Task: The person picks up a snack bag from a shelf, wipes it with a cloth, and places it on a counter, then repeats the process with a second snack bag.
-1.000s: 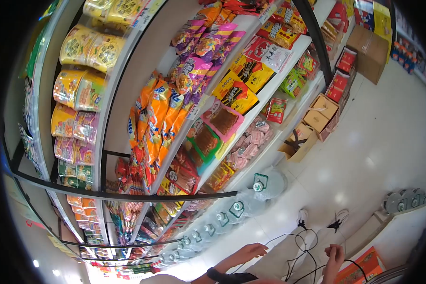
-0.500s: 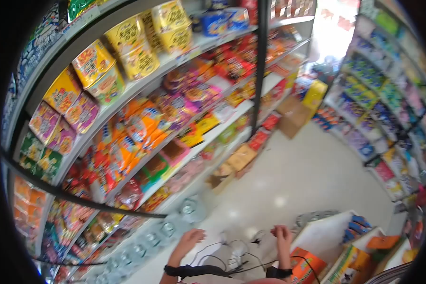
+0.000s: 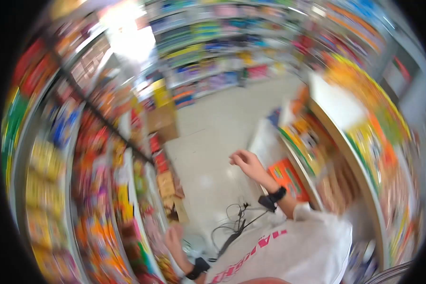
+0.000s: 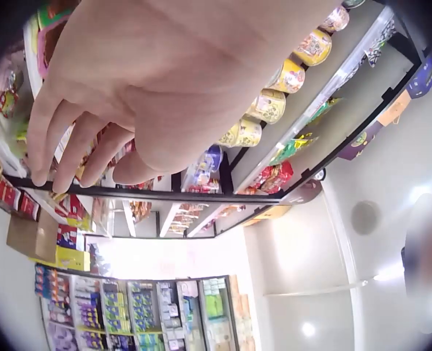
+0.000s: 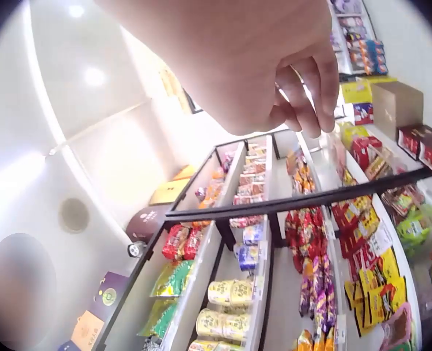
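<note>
My left hand (image 3: 176, 244) hangs low beside the snack shelves, blurred in the head view. The left wrist view shows its fingers relaxed and spread a little, with nothing in them. Ahead of my body, over the floor, my right hand (image 3: 247, 164) is raised with its fingers loosely bent and empty, as the right wrist view also shows. Each wrist wears a black band (image 3: 272, 199). Nearest the left hand are an open carton (image 3: 174, 208) on the floor and a clear water bottle (image 3: 194, 247). A display unit holding an orange box (image 3: 288, 179) stands beside the right forearm.
Shelves of bagged snacks (image 3: 106, 236) and yellow tubs (image 3: 45, 189) line the left side. A brown cardboard box (image 3: 162, 122) stands on the aisle floor. Black cables (image 3: 232, 222) hang before my body. On the right is a wooden-edged display rack (image 3: 338, 130); stocked shelves (image 3: 203, 45) cross the back.
The head view has swung to the right, bringing the aisle and right-hand rack into the middle. My right hand has risen forward; both hands stay empty.
</note>
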The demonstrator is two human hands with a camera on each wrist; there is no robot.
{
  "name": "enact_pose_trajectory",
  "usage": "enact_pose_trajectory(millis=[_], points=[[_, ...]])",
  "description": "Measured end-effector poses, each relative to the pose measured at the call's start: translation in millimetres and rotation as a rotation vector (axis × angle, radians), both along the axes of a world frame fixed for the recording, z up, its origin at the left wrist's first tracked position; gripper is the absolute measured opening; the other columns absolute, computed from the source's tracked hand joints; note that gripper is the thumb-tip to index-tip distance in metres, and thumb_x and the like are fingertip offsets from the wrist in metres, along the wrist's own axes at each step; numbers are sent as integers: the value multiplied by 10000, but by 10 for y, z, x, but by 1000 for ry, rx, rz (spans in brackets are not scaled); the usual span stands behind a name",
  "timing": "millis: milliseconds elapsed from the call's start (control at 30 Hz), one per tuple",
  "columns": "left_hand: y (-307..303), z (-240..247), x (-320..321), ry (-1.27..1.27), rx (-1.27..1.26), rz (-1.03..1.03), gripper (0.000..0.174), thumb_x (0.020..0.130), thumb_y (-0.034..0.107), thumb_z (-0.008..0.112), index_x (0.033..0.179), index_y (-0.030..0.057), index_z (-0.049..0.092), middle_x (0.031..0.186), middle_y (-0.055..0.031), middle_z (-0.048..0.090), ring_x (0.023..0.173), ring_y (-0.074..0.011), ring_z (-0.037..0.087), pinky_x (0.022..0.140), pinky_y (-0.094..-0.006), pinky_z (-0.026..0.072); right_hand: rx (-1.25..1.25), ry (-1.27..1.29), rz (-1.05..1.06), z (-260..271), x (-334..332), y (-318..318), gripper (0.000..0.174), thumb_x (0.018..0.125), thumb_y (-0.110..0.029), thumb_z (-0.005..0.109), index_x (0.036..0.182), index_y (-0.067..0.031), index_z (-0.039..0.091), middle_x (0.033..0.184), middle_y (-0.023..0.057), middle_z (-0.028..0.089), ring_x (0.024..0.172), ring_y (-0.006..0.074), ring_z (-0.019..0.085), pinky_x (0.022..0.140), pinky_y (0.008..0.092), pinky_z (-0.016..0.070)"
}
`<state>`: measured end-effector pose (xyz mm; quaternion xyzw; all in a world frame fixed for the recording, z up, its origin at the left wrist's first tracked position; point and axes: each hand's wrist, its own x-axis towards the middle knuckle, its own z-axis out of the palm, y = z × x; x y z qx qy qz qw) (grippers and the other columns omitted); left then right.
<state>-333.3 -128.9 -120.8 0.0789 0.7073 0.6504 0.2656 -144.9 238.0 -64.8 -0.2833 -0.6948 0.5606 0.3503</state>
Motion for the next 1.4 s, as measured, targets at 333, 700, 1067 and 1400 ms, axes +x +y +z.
enact_pose_trajectory(millis=[333,700,1067,1400], points=[[1178,278,-155,-14,-39,-464,355,1034,294,516,1175,-28,566,1089,-146,632,1088,-260,630,970,-370,503,277,18,-826,692,2067,185,182,978,-115,539,1026,35,632,854,95,691,798,138,668,729,289,534],[2274,868,358,59,-9,-744,436,1053,331,475,1321,-8,532,1237,-173,613,1168,-267,605,1033,-382,459,759,-396,-1554,1028,3927,281,166,854,-49,618,1015,-8,629,1078,188,607,1095,346,574,979,420,438],[2774,590,358,-4,68,-825,442,1045,308,493,1309,-45,526,1238,-183,608,1155,-267,614,1026,-372,472,418,-1382,-2270,925,6510,-872,414,787,-398,692,991,-40,731,1277,340,545,1231,473,487,1062,536,368],[2616,323,274,-4,55,-754,401,1041,295,521,1230,-51,594,1116,-159,679,1049,-229,664,944,-340,517,268,-1066,-2150,509,6858,-1437,387,822,-299,616,1023,11,733,975,238,721,917,410,691,822,520,532]])
